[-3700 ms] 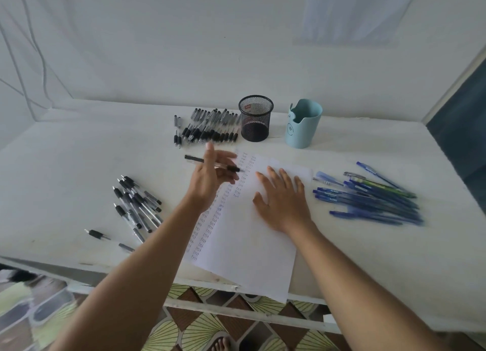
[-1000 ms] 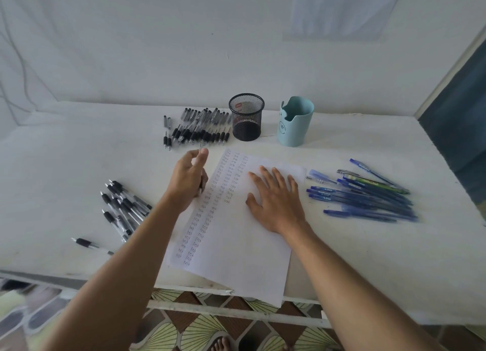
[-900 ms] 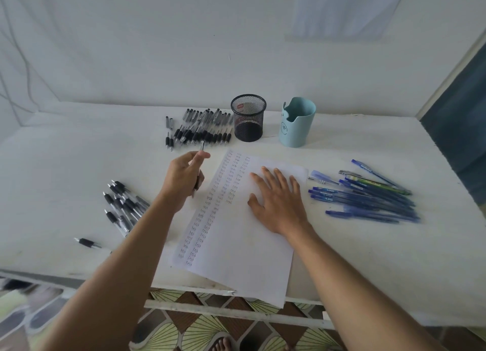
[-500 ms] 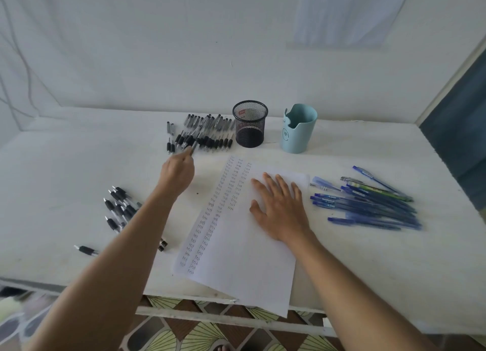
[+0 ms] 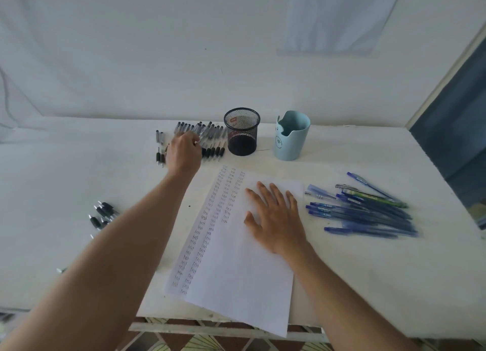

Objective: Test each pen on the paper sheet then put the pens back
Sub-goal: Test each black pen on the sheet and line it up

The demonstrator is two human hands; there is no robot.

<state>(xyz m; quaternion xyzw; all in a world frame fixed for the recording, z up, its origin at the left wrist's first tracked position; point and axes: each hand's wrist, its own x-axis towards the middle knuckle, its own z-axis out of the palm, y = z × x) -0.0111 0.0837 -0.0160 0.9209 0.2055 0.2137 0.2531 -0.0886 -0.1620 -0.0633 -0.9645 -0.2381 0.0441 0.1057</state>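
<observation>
Reaching farther than before, the left hand [image 5: 184, 152] now covers the row of black pens [image 5: 214, 137], fingers curled; whether they grip a pen cannot be told. Flat, fingers spread, the right hand [image 5: 276, 219] lies on the paper sheet [image 5: 236, 271], blue pens [image 5: 363, 214] just right of it.

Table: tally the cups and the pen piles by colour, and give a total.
Black mesh cup: 1
Light blue cup: 1
Piles of black pens: 2, one at the back, one at the left
Pile of mostly blue pens: 1
Total: 5
</observation>
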